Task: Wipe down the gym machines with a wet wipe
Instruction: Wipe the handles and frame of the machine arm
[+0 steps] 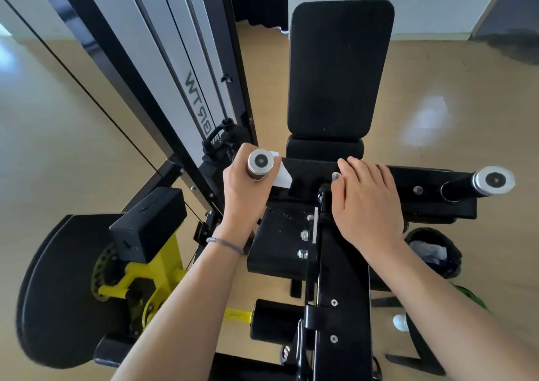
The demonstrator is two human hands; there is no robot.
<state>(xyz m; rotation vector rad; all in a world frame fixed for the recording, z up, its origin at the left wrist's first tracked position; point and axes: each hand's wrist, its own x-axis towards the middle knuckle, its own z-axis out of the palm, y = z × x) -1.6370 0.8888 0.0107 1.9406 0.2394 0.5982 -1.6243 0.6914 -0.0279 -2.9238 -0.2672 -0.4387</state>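
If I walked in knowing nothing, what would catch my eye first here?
Two bare arms reach in from below: the left hand grips the chrome-capped bar end with a white wet wipe, while the right hand lies flat on the black crossbar. Beyond stands a tall black back pad; at lower left, a bright yellow bracket.

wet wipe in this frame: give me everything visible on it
The wet wipe is a small white sheet, thin and soft-looking, mostly hidden. Only a creased flap and a small corner show, sticking out to the right of the left hand. That hand grips it wrapped around the left roller bar, just behind the bar's silver end cap. The flap hangs against the black padded roller. Wetness and dirt cannot be judged. The right hand does not touch it.
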